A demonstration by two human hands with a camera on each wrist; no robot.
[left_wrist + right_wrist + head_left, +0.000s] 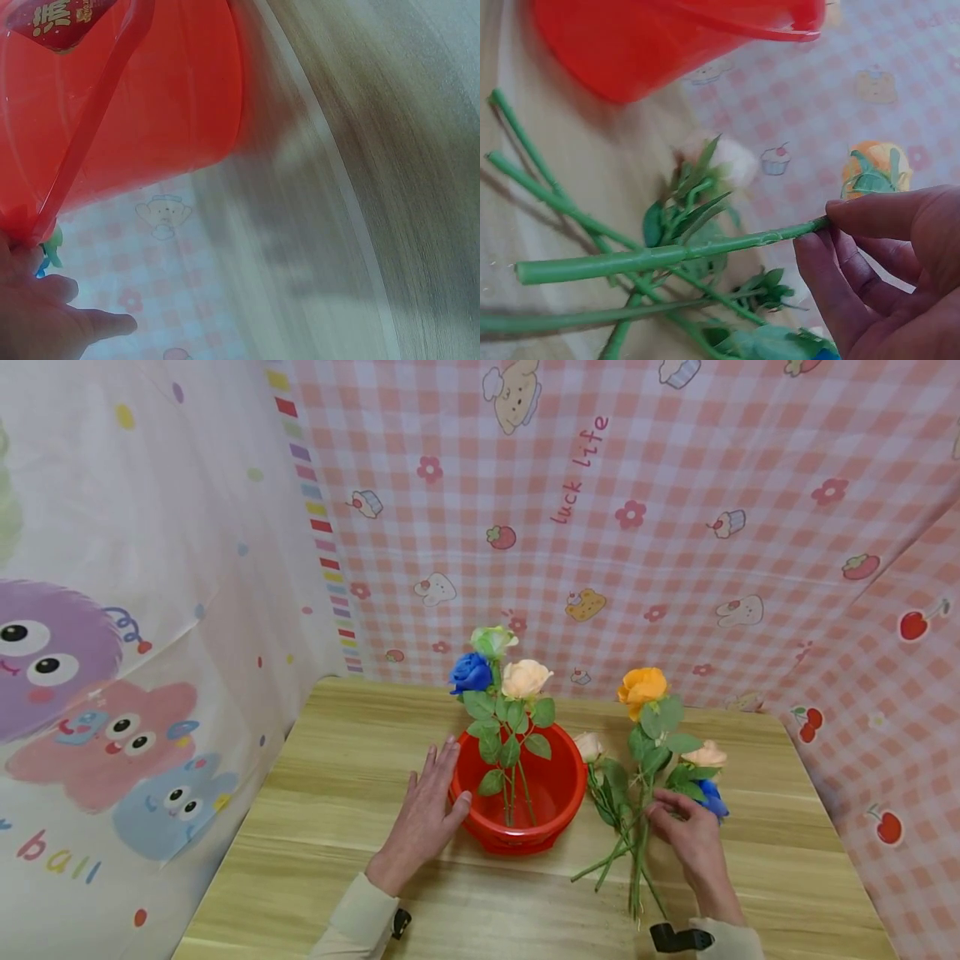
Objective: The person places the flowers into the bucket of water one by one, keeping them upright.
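Observation:
My right hand (692, 843) pinches the green stem of an orange rose (642, 691) between thumb and fingers. In the right wrist view this stem (660, 257) slants above other stems, its cut end pointing away from the hand. My left hand (422, 817) rests against the left side of a red bucket (517, 842), fingers straight, thumb near the rim. Standing in the bucket are a blue rose (471, 674), a peach rose (527, 678) and a pale green-white rose (492, 642), their stems leaning inside.
Beside the bucket on the wooden table (360, 752) lie a pale peach rose (588, 747), another peach rose (708, 755) and a blue rose (713, 801), stems crossing. A checked pink cloth (465, 510) hangs behind the table, with a printed white cloth (225, 635) at the left.

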